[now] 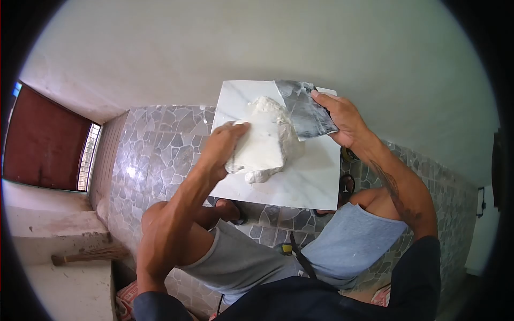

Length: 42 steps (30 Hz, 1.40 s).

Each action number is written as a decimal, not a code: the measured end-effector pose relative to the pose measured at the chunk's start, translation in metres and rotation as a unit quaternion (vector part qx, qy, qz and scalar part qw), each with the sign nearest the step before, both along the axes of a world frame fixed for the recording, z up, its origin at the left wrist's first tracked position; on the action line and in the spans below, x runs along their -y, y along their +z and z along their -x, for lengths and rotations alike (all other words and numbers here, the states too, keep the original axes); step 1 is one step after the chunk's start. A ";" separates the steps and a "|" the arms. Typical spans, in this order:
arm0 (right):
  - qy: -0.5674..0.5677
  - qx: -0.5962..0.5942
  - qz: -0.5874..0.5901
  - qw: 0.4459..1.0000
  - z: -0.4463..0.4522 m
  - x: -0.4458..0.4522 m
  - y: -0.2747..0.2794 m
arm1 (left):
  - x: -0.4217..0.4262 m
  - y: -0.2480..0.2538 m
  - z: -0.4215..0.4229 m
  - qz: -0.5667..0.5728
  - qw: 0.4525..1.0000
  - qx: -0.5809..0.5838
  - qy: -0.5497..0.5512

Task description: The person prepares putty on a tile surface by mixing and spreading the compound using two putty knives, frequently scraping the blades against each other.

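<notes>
A white, plaster-like block [259, 142] with a flat top and rough, lumpy sides rests on a square white marbled board [316, 182]. My left hand [222, 147] grips the block's left side, fingers over the top edge and thumb near the lower left corner. In my right hand [342, 117], a dark grey sheet like sandpaper [305, 109], smeared with white, is pinched by its right edge. The sheet is tilted beside the block's upper right side, and I cannot tell whether they touch. The block's underside is hidden.
The board stands close to a pale wall [257, 43], between my knees. Stone-patterned tiles [160, 139] cover the floor. A straw broom [91, 255] lies on a ledge at lower left, below a dark red panel [45, 139]. Printed sacks [127, 299] sit near me.
</notes>
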State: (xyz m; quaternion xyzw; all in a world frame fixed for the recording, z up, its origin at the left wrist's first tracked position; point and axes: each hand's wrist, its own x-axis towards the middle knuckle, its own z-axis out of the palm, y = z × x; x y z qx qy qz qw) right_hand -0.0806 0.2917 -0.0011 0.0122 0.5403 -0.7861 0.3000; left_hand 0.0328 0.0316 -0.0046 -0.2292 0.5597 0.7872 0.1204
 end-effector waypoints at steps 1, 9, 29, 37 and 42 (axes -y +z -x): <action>-0.003 0.011 0.004 1.000 -0.004 0.003 0.001 | -0.007 0.002 -0.001 -0.027 1.000 0.003 -0.015; 0.059 0.034 -0.032 0.997 -0.013 0.011 -0.014 | -0.014 0.005 0.010 -0.117 0.993 -0.024 -0.004; 0.015 -0.713 -0.352 0.607 -0.044 -0.007 0.073 | 0.026 0.030 0.040 0.276 0.937 -0.212 0.018; 0.070 -0.831 -0.319 0.449 -0.109 0.031 0.028 | 0.041 0.024 0.040 0.254 0.959 -0.119 -0.034; 0.046 -0.811 -0.366 0.454 -0.078 0.033 0.005 | 0.039 0.025 0.033 0.276 0.951 -0.103 -0.089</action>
